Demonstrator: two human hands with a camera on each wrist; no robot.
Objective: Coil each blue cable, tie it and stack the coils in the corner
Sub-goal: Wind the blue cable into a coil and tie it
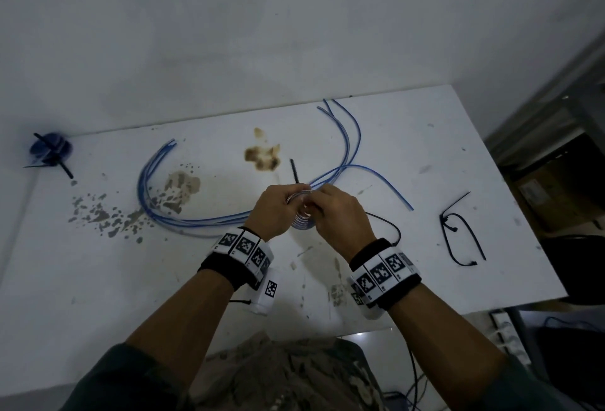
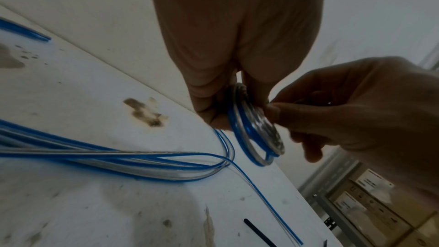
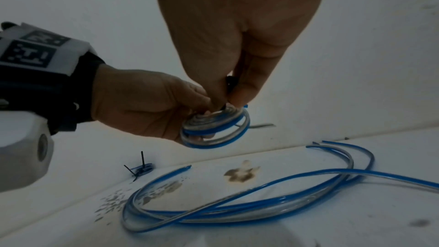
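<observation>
Both hands meet on one coiled blue cable [image 2: 255, 134], raised above the white table [image 1: 409, 148]. My left hand [image 1: 273, 211] grips its rim; my right hand [image 1: 340, 214] pinches a black tie [image 3: 231, 82] at its top. Loose blue cables [image 1: 170, 188] curve behind; one tied coil [image 1: 50, 148] sits in the far-left corner.

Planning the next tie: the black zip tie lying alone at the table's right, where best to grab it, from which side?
Probably pinch the zip tie at its straight tail end pointing up and right, coming from above with the right hand. That end lies free on the bare table; the looped part curls and would likely slip.
</observation>
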